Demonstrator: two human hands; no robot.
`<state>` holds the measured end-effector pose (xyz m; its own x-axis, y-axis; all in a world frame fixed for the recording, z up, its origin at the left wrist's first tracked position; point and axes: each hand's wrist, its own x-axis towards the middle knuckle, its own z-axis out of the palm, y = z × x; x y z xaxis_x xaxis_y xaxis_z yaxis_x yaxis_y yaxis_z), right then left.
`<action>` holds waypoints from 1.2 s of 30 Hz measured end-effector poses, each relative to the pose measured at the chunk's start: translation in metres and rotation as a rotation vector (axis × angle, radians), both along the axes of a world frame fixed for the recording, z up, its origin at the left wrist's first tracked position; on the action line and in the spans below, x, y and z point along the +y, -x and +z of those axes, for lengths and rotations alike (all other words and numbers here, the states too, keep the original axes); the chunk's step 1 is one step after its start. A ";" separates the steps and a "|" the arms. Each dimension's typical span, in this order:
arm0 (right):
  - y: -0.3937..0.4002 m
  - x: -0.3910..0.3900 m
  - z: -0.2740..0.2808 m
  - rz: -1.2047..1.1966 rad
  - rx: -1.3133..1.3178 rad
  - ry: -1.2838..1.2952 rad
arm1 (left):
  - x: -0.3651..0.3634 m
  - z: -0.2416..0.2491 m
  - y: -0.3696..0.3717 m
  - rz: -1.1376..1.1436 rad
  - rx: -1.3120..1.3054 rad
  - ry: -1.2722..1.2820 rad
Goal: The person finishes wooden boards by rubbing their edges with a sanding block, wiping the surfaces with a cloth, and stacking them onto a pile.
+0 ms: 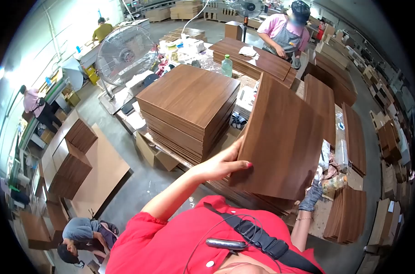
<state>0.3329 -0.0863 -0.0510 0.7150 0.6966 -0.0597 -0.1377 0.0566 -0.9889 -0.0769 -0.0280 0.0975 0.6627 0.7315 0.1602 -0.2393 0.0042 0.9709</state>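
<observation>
A brown wood-grain panel (280, 137) is held up and tilted in front of me. My left hand (230, 157) grips its left edge, with the thumb on the near face and the fingers behind it. At the panel's lower right corner is my right hand (311, 196), in a grey glove; a white cloth (324, 157) shows just above it, and what its fingers hold I cannot make out. Left of the panel stands a tall stack of brown panels (189, 96). Under the held panel lie more panels, partly hidden.
A large fan (126, 55) stands at the back left. A green-capped bottle (226, 66) is on the table behind. A person in an apron (285, 34) works across the table; another person (84, 233) bends at lower left. Upright panels (346, 214) stand at right.
</observation>
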 end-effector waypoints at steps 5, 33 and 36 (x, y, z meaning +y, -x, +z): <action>0.030 0.023 0.026 -0.235 -0.312 -0.205 | 0.022 -0.010 0.002 0.398 -0.193 0.271; 0.095 -0.031 0.294 -0.189 -1.600 -0.683 | -0.002 -0.017 -0.111 0.630 -0.330 -0.244; 0.171 -0.014 0.287 0.130 -1.713 -0.521 | -0.003 -0.019 -0.114 0.611 -0.401 -0.242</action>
<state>0.1618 -0.1005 0.2364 -0.3161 0.4506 0.8349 0.8879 0.4505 0.0930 0.0370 -0.0312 0.0783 0.0095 0.8628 0.5054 -0.4647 -0.4437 0.7663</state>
